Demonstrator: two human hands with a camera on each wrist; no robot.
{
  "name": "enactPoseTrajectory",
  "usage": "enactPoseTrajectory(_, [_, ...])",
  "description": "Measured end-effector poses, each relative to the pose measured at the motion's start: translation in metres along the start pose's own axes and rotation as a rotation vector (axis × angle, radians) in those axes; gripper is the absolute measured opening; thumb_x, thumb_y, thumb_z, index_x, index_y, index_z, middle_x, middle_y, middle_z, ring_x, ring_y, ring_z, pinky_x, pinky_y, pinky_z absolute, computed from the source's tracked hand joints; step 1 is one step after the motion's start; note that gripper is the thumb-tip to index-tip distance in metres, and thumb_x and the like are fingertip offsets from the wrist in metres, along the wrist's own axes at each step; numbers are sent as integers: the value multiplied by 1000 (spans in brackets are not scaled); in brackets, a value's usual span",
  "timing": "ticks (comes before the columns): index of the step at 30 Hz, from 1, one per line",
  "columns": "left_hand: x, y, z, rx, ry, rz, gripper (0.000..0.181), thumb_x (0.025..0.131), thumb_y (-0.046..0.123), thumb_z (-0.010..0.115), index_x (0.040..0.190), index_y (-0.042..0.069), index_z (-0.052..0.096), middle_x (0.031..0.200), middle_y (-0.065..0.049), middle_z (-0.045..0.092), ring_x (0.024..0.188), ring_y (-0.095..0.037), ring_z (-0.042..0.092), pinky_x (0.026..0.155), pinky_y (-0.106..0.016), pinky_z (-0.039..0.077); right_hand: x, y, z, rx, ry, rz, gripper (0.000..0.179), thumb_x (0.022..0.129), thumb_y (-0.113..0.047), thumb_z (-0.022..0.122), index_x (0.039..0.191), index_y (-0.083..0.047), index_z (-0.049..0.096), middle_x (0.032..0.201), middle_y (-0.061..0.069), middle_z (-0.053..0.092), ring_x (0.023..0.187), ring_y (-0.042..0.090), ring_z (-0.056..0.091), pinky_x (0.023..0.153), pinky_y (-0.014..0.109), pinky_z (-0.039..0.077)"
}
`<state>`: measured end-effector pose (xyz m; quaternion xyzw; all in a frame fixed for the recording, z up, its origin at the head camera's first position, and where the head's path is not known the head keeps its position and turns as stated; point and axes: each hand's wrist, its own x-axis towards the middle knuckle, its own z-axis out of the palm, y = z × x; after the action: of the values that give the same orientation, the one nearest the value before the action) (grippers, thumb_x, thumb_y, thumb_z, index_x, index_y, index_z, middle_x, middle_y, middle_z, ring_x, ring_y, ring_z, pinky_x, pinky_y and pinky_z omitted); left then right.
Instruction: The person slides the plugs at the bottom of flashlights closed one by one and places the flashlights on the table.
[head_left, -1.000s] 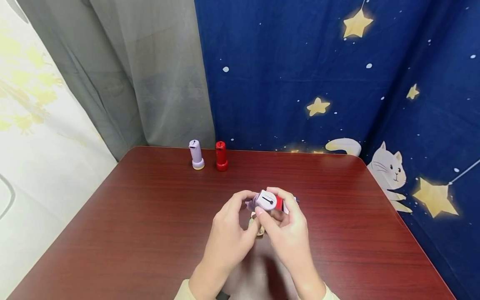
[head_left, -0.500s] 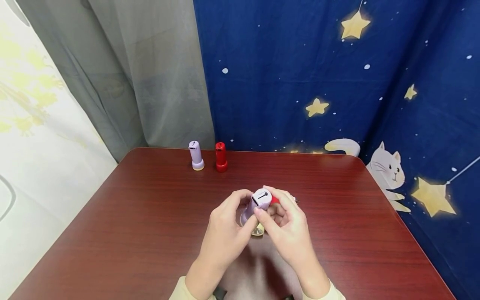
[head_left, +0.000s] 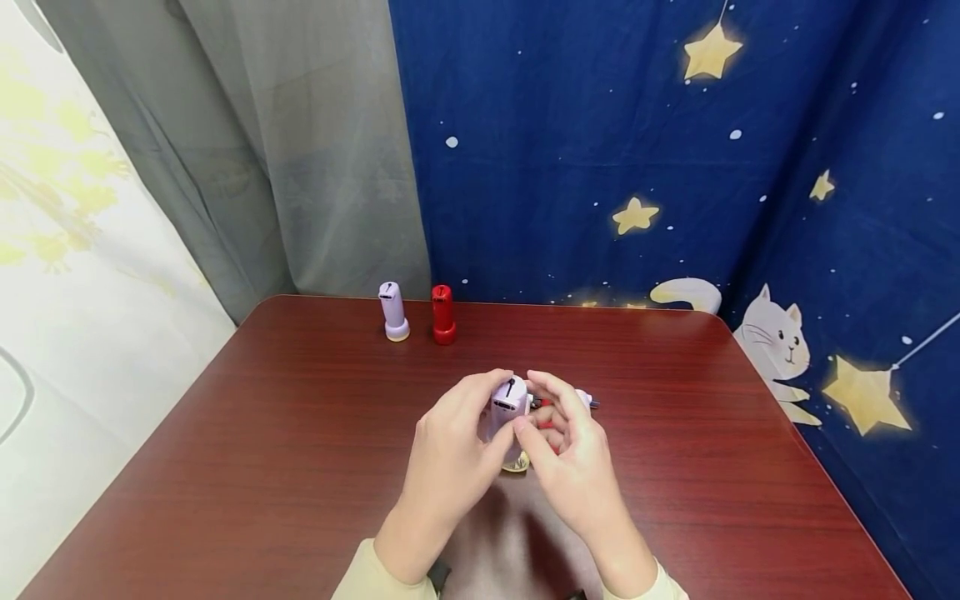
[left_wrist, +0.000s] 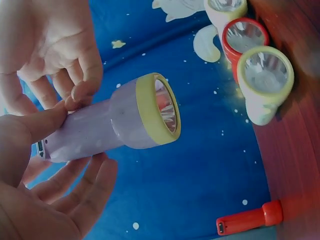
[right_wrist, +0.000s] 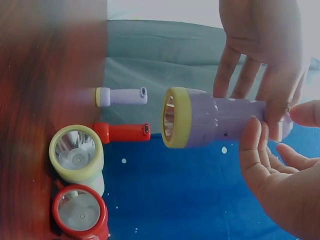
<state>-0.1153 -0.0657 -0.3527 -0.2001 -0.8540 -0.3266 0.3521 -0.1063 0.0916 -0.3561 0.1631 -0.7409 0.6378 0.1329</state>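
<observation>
Flashlight (head_left: 508,410), lower centre, is pointing down, left hand (head_left: 446,454) and right hand (head_left: 581,467) clamping fingers (left_wrist: 96,195) round it, presumably for steadiness

We can read no text, label, brand or number in any of these views. At the lower centre of the head view, the end of the held flashlight (head_left: 509,421) carries a black mark like a dot with a short line, and near it a small dark patch, but we cannot make out letters in them. Left of the centre, the standing lilac flashlight (head_left: 393,313) and the red flashlight (head_left: 443,317) also bear dark marks on their upper ends, too small for us to read.
</observation>
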Motion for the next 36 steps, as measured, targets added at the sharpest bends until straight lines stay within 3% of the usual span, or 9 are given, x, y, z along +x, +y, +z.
enactPoseTrajectory(5, [25,-16,3,39,-25,-39,48,82,22,93,123,12,70,107,-2,76,84,-17,68,73,-34,61,1,2,-1,-16,-21,78,51,96,3,67,145,-7,57,138,16,68,82,6,71,71,21,60])
enactPoseTrajectory(9, [51,-33,9,22,-53,-68,47,84,23,92,123,11,67,109,-5,75,89,-20,70,78,-36,64,0,3,1,-17,-44,129,53,95,3,67,146,-8,57,139,13,68,83,6,72,75,21,61])
enactPoseTrajectory(13, [67,-46,18,16,-100,-112,48,87,24,90,125,11,64,113,-7,74,97,-21,73,87,-37,66,-1,4,2,-27,-61,128,51,96,1,68,145,-10,59,134,11,70,82,6,71,75,21,60])
enactPoseTrajectory(19, [73,-58,29,13,-139,-167,51,86,24,90,127,11,63,115,-9,73,102,-24,74,92,-41,66,-2,6,1,-38,-78,126,45,97,-2,68,140,-15,63,128,8,72,79,8,71,71,22,58])
enactPoseTrajectory(31, [83,-68,48,33,-129,-132,47,88,25,89,122,10,62,110,-10,72,99,-23,72,92,-41,65,-1,10,2,-62,-106,108,42,97,-2,69,136,-16,65,126,7,73,81,5,72,70,21,58])
enactPoseTrajectory(36, [87,-78,62,44,-141,-170,48,88,27,89,123,10,60,112,-10,71,101,-25,72,94,-43,65,-2,11,3,-27,-148,141,40,98,-2,68,136,-14,65,129,10,72,82,7,72,73,22,60])
